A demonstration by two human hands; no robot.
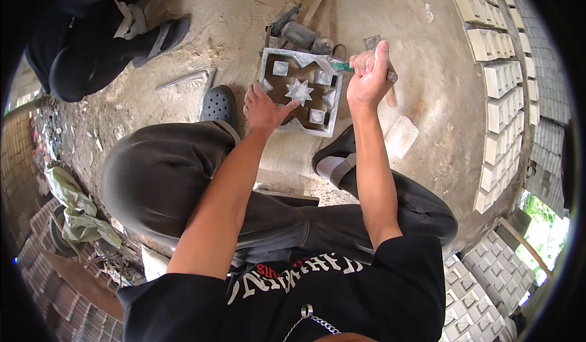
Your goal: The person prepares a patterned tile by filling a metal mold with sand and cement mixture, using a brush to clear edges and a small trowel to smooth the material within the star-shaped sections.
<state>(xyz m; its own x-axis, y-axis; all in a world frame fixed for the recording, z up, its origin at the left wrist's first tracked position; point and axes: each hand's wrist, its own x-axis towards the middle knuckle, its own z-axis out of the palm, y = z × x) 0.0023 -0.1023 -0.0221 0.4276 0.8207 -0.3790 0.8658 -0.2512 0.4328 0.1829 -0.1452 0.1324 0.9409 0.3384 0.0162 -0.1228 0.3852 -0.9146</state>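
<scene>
On the ground before me lies a pale rectangular mould frame [334,107]. Inside it a star-shaped block [299,92] sits in the middle, with square blocks [281,68] around it and pointed pieces along the walls. My left hand [264,107] rests at the frame's left side, fingers spread over the rim, its thumb reaching toward the star. My right hand [370,76] is closed in a fist at the frame's upper right, around a green-wrapped handle [342,66] that points left over the frame's corner. The far part of that tool is hard to make out.
Beyond the frame lie a mallet-like tool [299,35] and wooden pieces [316,6]. A pale slab [401,136] is on the ground to the right. Rows of cast blocks [503,116] line the right side. Another person's leg [97,61] is at the upper left.
</scene>
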